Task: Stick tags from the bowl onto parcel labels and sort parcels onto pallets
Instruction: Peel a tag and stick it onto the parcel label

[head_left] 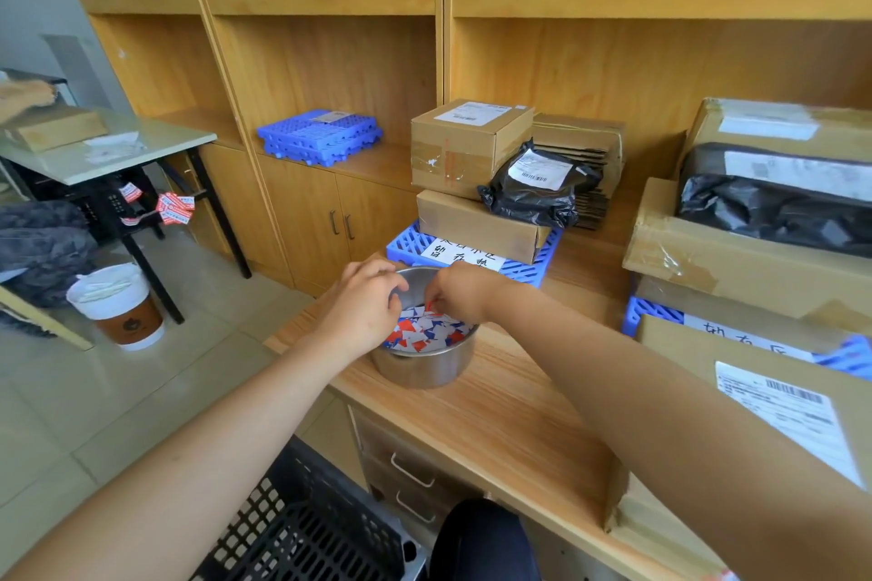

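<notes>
Crate: a black perforated plastic crate (302, 533) sits lowest in view, below the front edge of the wooden counter (495, 429).
Near parcel: a cardboard box (684, 344) lies at the counter's right end, barcode label (783, 410) facing up; the right forearm crosses in front of it.
Bowl: a steel bowl (424, 366) stands upright on the counter near its left end.
Tags: red, blue and white paper tags (434, 335) fill the bowl.
Left hand: the left hand (363, 302) is over the bowl's left rim, fingers curled down onto the tags; whether it holds one cannot be told.
Right hand: the right hand (460, 293) is over the bowl's far side, fingertips pinching a red tag (429, 306).
Right pallet: a blue pallet (646, 311) carries stacked cartons.
Rear pallet: a blue pallet with handwritten sign (406, 245), just behind the bowl, bears two stacked cartons; a black mailer bag (533, 191) leans beside them.
Spare pallets: a blue stack (321, 134) rests on the far cabinet top.
</notes>
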